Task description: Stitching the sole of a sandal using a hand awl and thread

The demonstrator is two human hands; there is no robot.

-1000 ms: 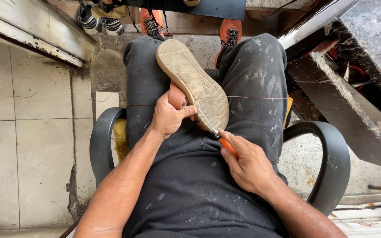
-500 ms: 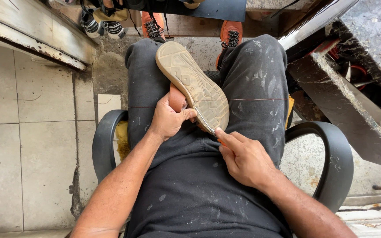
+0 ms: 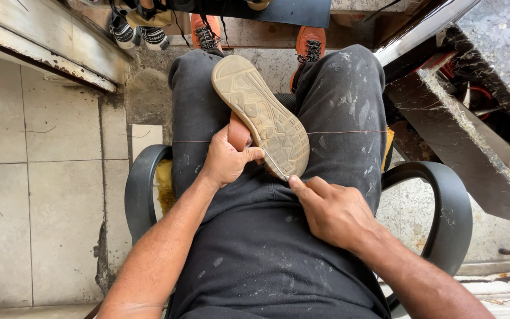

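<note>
I sit in a black chair, and the shoe lies sole-up across my lap. My left hand grips the shoe's brown side from below. My right hand, just below the heel, is closed around a thin metal needle touching the sole's edge. A thread runs right of the shoe.

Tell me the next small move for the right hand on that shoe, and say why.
Probably push the metal awl on through the edge of the tan sole. Its tip already sits at the sole's rim, the right hand grips it close behind, and the left hand braces the shoe on the lap. A thin thread lies stretched across the trousers.
</note>
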